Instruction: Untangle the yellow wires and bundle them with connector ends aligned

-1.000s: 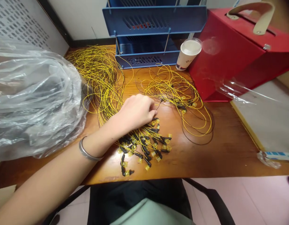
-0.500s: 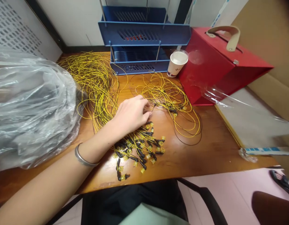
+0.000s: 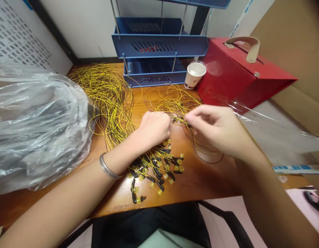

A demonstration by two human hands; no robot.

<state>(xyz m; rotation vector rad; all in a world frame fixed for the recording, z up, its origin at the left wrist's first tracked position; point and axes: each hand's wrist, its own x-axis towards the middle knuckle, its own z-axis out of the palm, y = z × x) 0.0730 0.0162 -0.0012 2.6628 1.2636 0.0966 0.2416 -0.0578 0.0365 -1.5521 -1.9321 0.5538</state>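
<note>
Yellow and black wires lie in a long bundle on the wooden table, with several black connectors with clear yellow caps at its near end. A looser coil of the same wires lies right of the bundle. My left hand, its fingers curled, rests between bundle and coil; what it holds is hidden beneath it. Over the right side of the coil is my right hand, thumb and fingertips pinched at the wires; what is between them is too small to make out.
A blue tiered tray stands at the back, beside a paper cup and a red box with a handle. Clear plastic wrapping fills the left side. The table's front edge is close to the person's lap.
My right hand has come into view from the right, over the coil. My left hand has curled its fingers more and moved slightly right. The view has tilted up a little.
</note>
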